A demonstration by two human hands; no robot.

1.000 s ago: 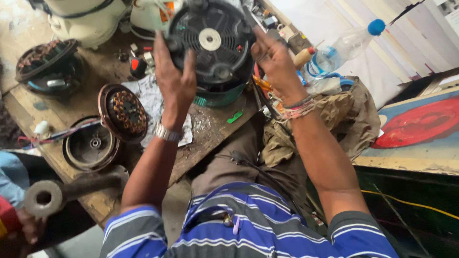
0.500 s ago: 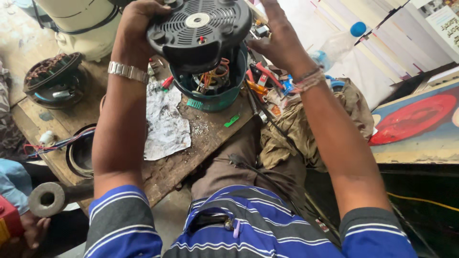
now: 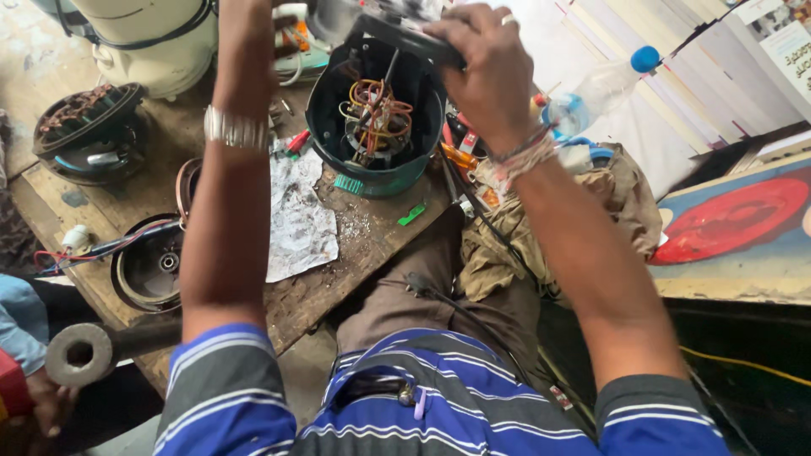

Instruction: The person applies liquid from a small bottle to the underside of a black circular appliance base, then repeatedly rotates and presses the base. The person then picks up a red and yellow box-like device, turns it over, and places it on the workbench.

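You wear a blue, grey and white striped polo shirt [image 3: 439, 397], brown trousers [image 3: 422, 279], a metal watch band [image 3: 235, 129], wrist threads [image 3: 524, 156], and a finger ring [image 3: 507, 19].

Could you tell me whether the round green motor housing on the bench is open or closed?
Open: the green housing shows bare coloured wiring inside.

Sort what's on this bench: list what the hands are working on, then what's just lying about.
In hand:
right hand
black cover
teal housing
coloured wires

Lying about:
plastic bottle
crumpled paper
wound stator
cream appliance
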